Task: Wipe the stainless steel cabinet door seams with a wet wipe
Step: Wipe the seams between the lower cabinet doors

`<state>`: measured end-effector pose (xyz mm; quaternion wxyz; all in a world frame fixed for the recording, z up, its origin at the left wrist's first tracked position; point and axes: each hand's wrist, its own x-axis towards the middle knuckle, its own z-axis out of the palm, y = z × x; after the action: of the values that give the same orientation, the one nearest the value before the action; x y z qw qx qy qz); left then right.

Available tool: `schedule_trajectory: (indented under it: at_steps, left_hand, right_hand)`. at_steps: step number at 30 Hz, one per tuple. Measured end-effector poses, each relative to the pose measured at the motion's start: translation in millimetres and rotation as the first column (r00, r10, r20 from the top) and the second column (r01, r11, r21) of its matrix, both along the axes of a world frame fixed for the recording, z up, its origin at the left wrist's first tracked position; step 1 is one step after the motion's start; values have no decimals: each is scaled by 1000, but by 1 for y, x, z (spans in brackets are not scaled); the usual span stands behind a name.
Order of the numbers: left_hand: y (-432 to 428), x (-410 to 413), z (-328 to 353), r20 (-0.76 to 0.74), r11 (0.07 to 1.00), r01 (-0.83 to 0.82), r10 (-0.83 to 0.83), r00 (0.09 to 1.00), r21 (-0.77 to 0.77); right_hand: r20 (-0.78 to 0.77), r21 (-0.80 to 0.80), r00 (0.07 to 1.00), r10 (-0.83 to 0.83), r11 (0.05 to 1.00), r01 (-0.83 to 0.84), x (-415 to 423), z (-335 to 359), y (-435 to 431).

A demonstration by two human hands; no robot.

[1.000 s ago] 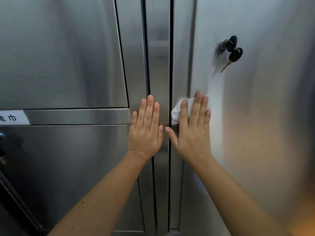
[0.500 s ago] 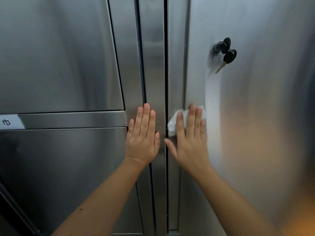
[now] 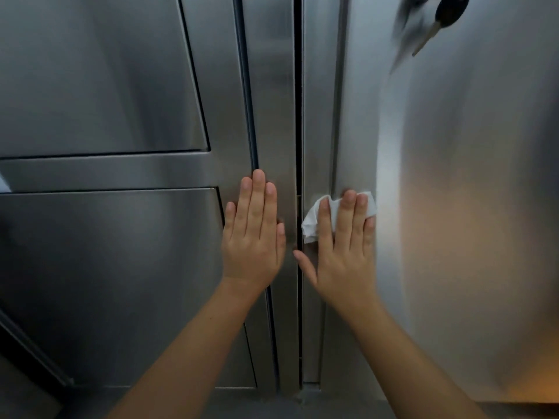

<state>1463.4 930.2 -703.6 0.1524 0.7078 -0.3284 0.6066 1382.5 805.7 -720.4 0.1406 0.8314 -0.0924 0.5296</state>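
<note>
A: Head view, then: what is under your hands?

B: Brushed stainless steel fills the frame. My left hand (image 3: 252, 234) lies flat on the narrow vertical strip (image 3: 272, 116) at centre, fingers straight and close together, gripping nothing. Just right of it runs the dark vertical seam (image 3: 298, 116) from top to bottom.

A: And the wet wipe?

B: The wet wipe (image 3: 311, 222) is white and crumpled, pressed against the right cabinet door (image 3: 453, 237) just right of that seam, a little above mid-frame. My right hand (image 3: 344, 252) pins it there with a flat palm; the fingers lie over it, the thumb points left toward the seam. The wipe's edges show beyond my fingertips and beside my index finger.

A: Anything else around?

B: At the upper right a black-headed key (image 3: 444, 16) hangs from a lock, blurred. On the left, two recessed panels (image 3: 99, 86) are stacked, split by a horizontal band. A warm orange reflection sits at the lower right of the door.
</note>
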Motion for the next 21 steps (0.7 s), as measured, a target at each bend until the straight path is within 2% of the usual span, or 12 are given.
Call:
schedule_trajectory:
  at_steps: [12,21]
  left_hand:
    - [-9,0,-93,-11,994,-11,10,1000,-109]
    - [-14,-12,-166,-128,987,3,-23,991,-161]
  right_hand:
    - [17,9,999,31,999,-31,4,-105,-1]
    - [-20,92,999,31,995,-29,-3,-180,7]
